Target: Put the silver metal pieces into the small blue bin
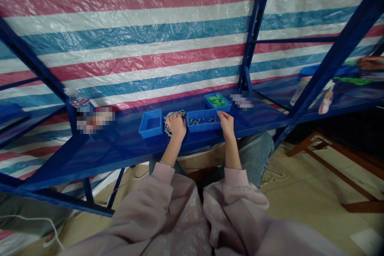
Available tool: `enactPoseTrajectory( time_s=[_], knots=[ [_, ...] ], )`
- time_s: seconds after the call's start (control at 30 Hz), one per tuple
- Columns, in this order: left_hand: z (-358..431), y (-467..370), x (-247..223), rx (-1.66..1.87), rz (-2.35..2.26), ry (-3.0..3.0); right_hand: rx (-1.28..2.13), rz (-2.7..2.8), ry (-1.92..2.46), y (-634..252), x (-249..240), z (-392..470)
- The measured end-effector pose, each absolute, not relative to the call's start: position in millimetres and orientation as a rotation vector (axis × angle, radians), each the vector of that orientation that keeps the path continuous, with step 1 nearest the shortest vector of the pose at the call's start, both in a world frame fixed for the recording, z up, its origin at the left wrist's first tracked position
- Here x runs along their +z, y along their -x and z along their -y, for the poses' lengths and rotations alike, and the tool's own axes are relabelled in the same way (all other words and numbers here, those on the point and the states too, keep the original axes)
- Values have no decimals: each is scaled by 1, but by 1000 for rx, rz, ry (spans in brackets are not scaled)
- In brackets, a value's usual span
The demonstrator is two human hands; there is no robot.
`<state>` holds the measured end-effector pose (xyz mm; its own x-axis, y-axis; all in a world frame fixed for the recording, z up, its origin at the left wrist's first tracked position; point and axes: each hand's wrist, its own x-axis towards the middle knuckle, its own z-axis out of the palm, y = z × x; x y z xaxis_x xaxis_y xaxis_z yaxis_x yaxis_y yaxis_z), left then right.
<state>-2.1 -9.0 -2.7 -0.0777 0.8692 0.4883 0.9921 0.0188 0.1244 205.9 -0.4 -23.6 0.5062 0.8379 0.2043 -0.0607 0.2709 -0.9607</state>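
Observation:
My left hand (177, 126) lies over a pile of small metal pieces (168, 126) on the blue shelf, its fingers stretched out across them. The pieces look like short silvery cylinders, too small to name surely. Just right of the pile is a long blue bin (204, 127) with several small dark metal parts (196, 121) scattered inside. At its right end is my right hand (227, 123), fingers pinched together by the rim; what they hold, if anything, is hidden. Left of the pile sits another blue bin (151, 124), with nothing visible in it.
A smaller blue bin (217, 101) of green pieces stands behind the long one. Blurred items and a clear bottle (78, 98) are at the left. Blue uprights (250, 44) frame the shelf (120, 146). At far right, another person's hand (372, 63) is near green items.

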Motion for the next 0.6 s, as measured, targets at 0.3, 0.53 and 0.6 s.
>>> enactPoseTrajectory(
  time_s=[0.3,0.53,0.6],
  knots=[
    [-10,5,2,-486,1895,2088,690,863,1155,-207,-24,1],
    [-32,3,9,-356,1848,2128,686,886,1144,-208,-26,0],
    [-33,3,8,-392,1867,2106,682,886,1149,-208,-27,-1]
  ],
)
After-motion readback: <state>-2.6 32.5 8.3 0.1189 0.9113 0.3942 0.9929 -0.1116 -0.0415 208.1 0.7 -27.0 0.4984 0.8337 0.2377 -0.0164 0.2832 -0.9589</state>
